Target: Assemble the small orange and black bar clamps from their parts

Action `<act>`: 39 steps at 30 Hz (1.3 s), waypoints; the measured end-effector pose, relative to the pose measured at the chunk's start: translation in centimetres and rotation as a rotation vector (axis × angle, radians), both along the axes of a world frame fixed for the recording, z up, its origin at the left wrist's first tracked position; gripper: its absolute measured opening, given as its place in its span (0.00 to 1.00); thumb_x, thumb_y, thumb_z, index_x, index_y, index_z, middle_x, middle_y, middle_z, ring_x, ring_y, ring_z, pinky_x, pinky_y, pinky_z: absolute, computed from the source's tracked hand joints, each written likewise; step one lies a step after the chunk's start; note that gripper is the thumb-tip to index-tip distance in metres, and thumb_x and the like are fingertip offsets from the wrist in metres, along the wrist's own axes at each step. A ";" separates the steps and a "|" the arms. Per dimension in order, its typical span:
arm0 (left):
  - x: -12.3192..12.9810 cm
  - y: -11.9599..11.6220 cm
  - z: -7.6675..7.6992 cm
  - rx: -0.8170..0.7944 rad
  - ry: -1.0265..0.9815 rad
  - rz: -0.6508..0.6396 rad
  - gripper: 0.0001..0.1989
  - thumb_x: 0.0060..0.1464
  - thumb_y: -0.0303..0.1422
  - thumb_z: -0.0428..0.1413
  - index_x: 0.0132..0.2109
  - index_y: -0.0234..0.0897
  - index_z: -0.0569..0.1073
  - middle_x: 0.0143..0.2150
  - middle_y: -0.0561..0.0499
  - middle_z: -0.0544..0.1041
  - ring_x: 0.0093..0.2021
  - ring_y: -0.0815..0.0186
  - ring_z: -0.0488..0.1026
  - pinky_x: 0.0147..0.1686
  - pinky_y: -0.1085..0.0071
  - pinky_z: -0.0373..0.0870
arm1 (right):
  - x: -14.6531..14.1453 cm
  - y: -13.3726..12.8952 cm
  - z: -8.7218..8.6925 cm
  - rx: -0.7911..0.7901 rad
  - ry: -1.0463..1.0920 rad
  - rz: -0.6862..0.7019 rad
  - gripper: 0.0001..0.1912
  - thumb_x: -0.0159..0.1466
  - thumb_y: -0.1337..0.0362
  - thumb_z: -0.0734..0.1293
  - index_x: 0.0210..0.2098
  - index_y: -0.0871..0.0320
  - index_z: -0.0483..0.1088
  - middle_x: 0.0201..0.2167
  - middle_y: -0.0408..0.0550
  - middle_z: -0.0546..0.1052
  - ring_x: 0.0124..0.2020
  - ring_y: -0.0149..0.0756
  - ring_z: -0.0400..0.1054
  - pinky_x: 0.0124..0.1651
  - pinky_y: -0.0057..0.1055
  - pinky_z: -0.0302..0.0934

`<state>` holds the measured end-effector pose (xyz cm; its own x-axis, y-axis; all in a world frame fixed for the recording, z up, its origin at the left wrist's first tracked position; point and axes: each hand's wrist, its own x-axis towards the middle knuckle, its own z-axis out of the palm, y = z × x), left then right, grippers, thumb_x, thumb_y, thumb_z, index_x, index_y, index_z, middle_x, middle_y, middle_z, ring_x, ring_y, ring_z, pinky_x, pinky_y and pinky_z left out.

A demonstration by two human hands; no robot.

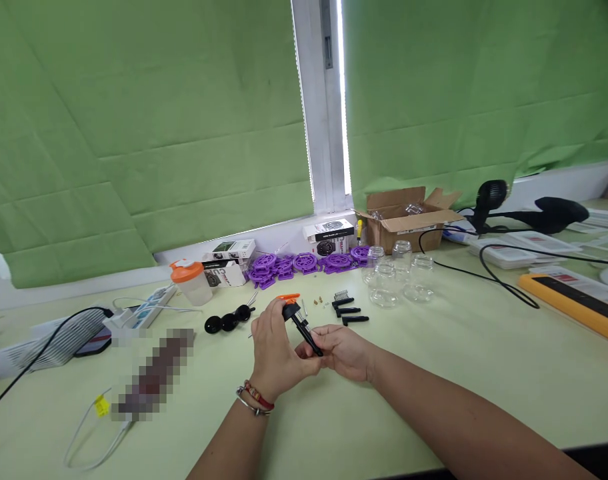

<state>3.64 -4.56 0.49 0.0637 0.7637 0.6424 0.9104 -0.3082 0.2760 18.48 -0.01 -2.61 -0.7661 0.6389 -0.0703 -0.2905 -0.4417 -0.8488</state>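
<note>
The left hand (280,357) has its fingers (271,321) closed around a black-and-orange piece (303,325), held above the surface (384,443); its black stem slants toward five o'clock. The right hand (347,352) has its fingers (325,337) clamped together on the stem's lower end. From the piece, purple parts (305,263) lie at twelve, clear jars (385,285) stand at two, black caps (229,322) at nine.

Left grip (276,347) and right grip (345,352) hold a black device (302,327).
</note>
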 end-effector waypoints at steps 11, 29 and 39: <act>-0.2 0.7 -1.3 -0.062 0.030 0.034 0.48 0.28 0.47 0.61 0.57 0.36 0.52 0.55 0.38 0.62 0.55 0.47 0.59 0.50 0.51 0.53 | -0.5 0.3 -0.5 -0.049 -0.035 -0.055 0.16 0.52 0.56 0.69 0.21 0.66 0.69 0.22 0.48 0.71 0.18 0.26 0.59 0.27 0.31 0.55; 0.3 0.9 -1.7 -0.054 -0.035 0.055 0.32 0.28 0.42 0.62 0.43 0.36 0.62 0.40 0.45 0.68 0.42 0.53 0.68 0.38 0.59 0.68 | -0.7 0.5 -0.5 -0.041 -0.136 -0.078 0.10 0.53 0.62 0.67 0.25 0.65 0.70 0.21 0.48 0.72 0.19 0.29 0.63 0.26 0.32 0.58; -0.7 2.2 -2.9 -0.109 0.094 0.200 0.35 0.29 0.49 0.60 0.45 0.36 0.63 0.41 0.43 0.69 0.42 0.52 0.69 0.37 0.59 0.68 | -0.2 0.8 0.0 0.467 -0.332 -0.352 0.11 0.51 0.69 0.63 0.31 0.61 0.76 0.46 0.51 0.73 0.48 0.41 0.65 0.50 0.36 0.57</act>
<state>2.95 -2.34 -2.36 -0.0403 0.8317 0.5538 0.9735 -0.0923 0.2093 18.26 0.74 -2.63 -0.4922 0.8670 0.0777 -0.0403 0.0665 -0.9970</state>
